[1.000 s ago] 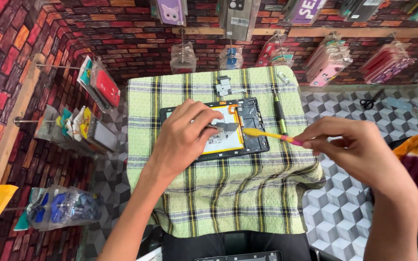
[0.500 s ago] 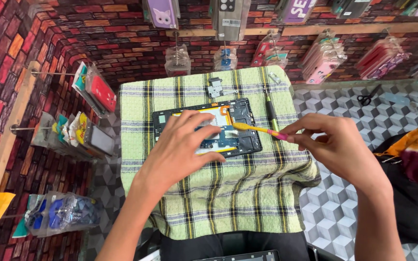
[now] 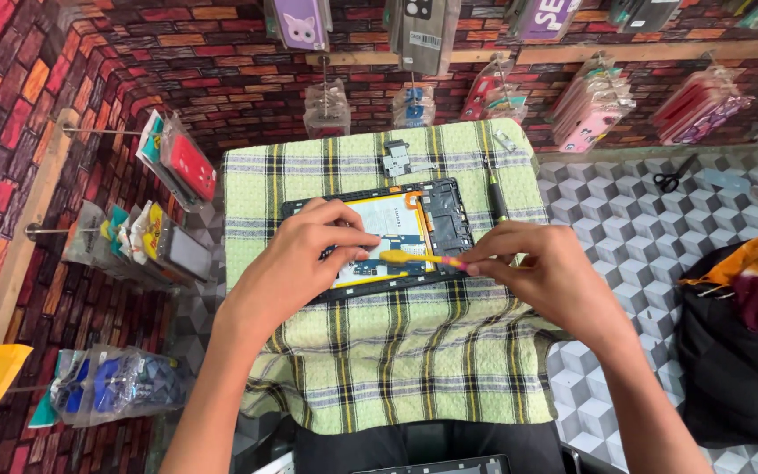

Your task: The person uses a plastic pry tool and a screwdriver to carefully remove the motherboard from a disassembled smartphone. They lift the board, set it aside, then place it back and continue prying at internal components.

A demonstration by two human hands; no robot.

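My right grip (image 3: 532, 272) pinches a yellow tool (image 3: 418, 259) over the opened tablet (image 3: 379, 237); my left grip (image 3: 309, 254), fingers curled, presses beside its tip.

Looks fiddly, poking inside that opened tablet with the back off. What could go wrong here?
The yellow tool in the right hand works right beside the battery and small boards; a slip might scratch or pierce them. The left hand presses on the open tablet, which lies on a soft checked cloth, so it could shift. The loose metal part near the cloth's far edge might get knocked off.
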